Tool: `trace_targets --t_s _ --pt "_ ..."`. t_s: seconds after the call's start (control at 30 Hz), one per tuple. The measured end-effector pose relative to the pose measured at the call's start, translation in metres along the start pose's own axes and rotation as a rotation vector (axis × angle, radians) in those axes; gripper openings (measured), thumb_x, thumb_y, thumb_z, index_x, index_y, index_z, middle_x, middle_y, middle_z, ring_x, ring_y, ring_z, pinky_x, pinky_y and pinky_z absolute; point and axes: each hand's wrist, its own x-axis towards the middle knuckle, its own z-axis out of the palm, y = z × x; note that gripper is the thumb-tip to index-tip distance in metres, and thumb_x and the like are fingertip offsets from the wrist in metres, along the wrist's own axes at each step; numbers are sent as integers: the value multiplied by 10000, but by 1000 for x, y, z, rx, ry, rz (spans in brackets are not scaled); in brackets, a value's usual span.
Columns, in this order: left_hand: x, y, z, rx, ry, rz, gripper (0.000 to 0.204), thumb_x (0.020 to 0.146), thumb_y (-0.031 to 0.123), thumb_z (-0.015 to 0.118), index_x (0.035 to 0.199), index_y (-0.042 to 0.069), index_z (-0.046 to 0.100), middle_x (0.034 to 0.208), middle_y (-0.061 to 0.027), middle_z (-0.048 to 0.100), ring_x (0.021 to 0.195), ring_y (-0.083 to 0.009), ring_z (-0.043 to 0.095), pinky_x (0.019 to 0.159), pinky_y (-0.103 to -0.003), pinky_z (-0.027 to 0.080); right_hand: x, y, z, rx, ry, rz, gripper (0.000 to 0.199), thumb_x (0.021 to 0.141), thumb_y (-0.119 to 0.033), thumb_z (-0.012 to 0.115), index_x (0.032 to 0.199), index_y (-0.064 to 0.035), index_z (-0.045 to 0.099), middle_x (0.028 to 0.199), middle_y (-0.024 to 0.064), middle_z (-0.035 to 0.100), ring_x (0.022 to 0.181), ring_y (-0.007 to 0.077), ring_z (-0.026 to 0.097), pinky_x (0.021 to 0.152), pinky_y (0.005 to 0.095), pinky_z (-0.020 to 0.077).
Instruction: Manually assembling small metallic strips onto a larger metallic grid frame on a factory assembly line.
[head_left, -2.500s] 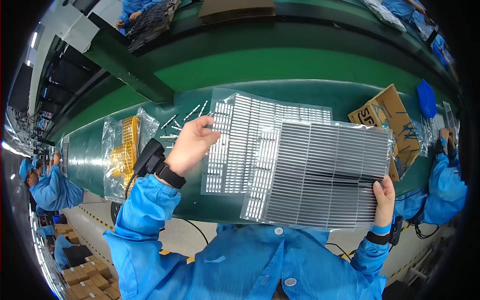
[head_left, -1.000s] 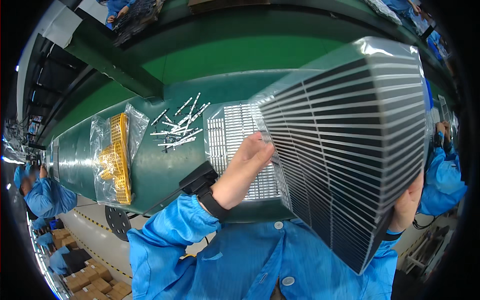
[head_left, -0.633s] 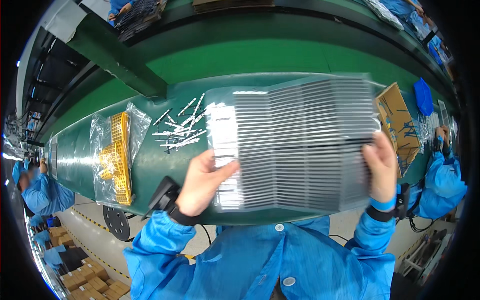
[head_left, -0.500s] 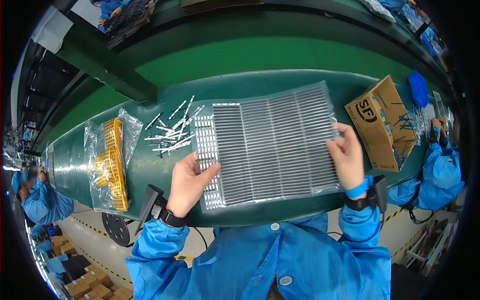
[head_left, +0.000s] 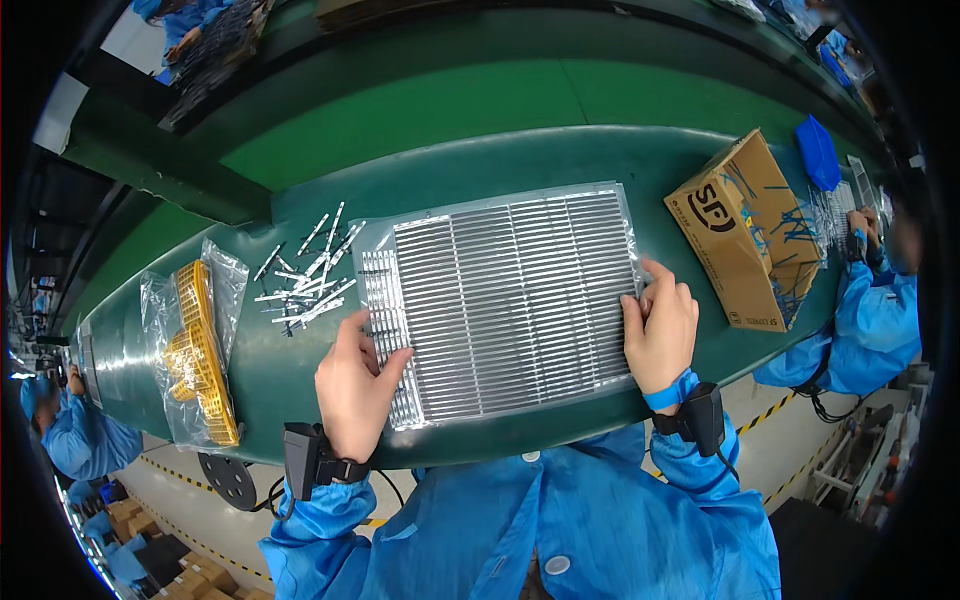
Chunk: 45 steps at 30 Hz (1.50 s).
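Observation:
Before me on the green table is a clear plastic sheet [head_left: 520, 330] covered with rows of thin dark and silvery strips. A narrow column of white-and-black strips [head_left: 380, 285] runs down its left side. My left hand [head_left: 350, 385] is closed on the sheet's left edge, thumb on top and fingers partly hidden. At the right edge my right hand [head_left: 662, 330] grips the sheet between thumb and fingers. Left of the sheet, loose black-and-white strips [head_left: 315, 275] are scattered in a pile.
Yellow perforated plastic pieces [head_left: 198, 350] lie on clear bags at the left. To the right stands an open cardboard box [head_left: 715, 240] with blue strips about it, and a blue bin [head_left: 818, 153] behind. A co-worker's blue sleeve [head_left: 868, 300] shows far right. A dark green post [head_left: 170, 170] rises beyond the table.
The sheet now looks flatter against the table, its far right corner lower than before. Both hands still hold its edges. The whole view has shifted slightly.

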Motion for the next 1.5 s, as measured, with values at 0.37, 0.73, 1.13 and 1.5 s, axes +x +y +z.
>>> trace_targets --t_s 0.37,0.73,1.13,1.5 --pt "-15 8 -1 6 44 11 744 700 7 793 1379 6 490 1167 -93 547 898 -179 554 705 -305 501 5 7 2 -72 28 -8 425 849 -108 674 1263 -94 578 991 102 521 924 303 491 808 409 388" --pt "-6 8 -34 -862 -228 -426 680 912 92 651 1482 -19 296 1394 -166 432 1111 -184 525 974 -306 440 9 6 14 -122 57 -32 410 883 -107 632 1290 -150 608 1049 114 508 975 316 485 865 422 398" --pt "46 5 -15 -758 -416 -258 220 944 63 614 1124 -64 622 981 -58 698 815 -99 633 727 -249 503 8 14 16 -21 65 -36 423 880 -59 617 1299 -115 592 1095 134 495 1045 322 470 941 433 379" --pt "39 45 -25 -804 -190 -20 158 934 22 635 1082 -26 660 949 -13 700 822 -54 611 720 -233 506 20 20 14 470 67 78 531 861 -70 644 1362 -38 471 1288 163 488 1187 324 451 1046 412 351"
